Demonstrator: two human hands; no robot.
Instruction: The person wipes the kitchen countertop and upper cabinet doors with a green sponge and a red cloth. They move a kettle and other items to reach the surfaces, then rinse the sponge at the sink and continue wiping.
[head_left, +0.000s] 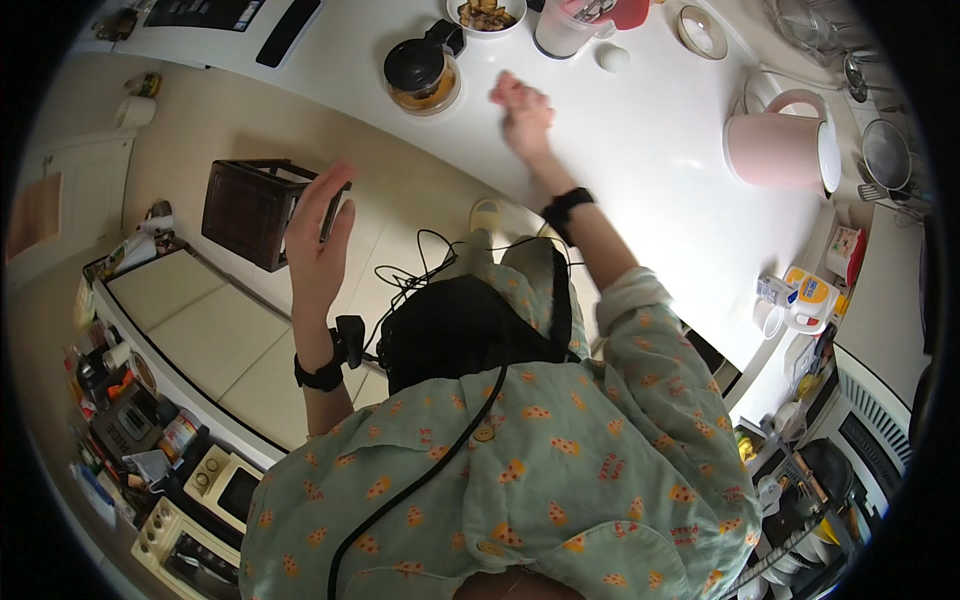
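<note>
My right hand (525, 120) is over the white countertop (622, 142), blurred, its fingers loosely curled; whether anything lies in them I cannot make out. Beside it on the left stands a glass pot with a black lid (422, 75), holding amber liquid. Beyond the hand are a white egg-like ball (614, 58), a clear plastic jug (561, 30) with utensils, and a white bowl (487, 16) of browned food pieces. My left hand (319, 232) is raised above the floor at the left, fingers extended and thumb apart, holding nothing. Both wrists wear black bands.
A dark wooden stool (247, 214) stands on the floor beyond my left hand. A pink electric kettle (780, 150) and a small glass bowl (702, 32) are on the counter's right side. Thin black cables (409, 279) hang by my legs. Small ovens (187, 547) sit lower left.
</note>
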